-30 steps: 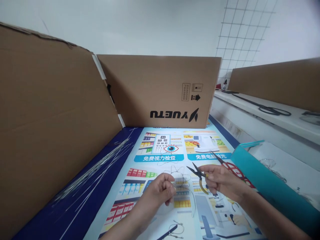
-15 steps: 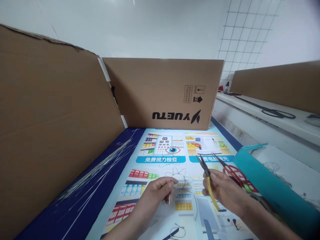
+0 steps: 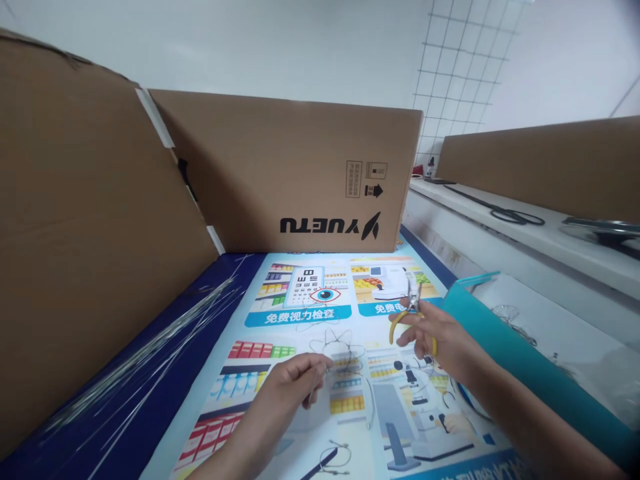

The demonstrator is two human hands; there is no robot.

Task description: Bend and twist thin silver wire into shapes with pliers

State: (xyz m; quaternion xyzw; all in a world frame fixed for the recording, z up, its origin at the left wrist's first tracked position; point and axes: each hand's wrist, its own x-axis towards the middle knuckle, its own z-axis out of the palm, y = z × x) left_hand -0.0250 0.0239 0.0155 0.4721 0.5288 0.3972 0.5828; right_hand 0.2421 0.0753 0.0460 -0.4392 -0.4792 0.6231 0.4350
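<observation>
My left hand is closed in a pinch on a thin piece of wire over the printed poster on the table. A looped wire shape lies on the poster just beyond its fingertips. My right hand is closed around small yellow-handled pliers, whose metal jaws point up and away from me. The two hands are a short distance apart.
Cardboard panels stand at the left and at the back. A bundle of straight wires lies on the blue cloth at the left. A teal box edge runs along the right. Scissors rest on the white ledge behind.
My right hand has turned the pliers from pointing left to jaws up and lifted them slightly. The left hand has stayed pinched on the wire. The view has shifted right.
</observation>
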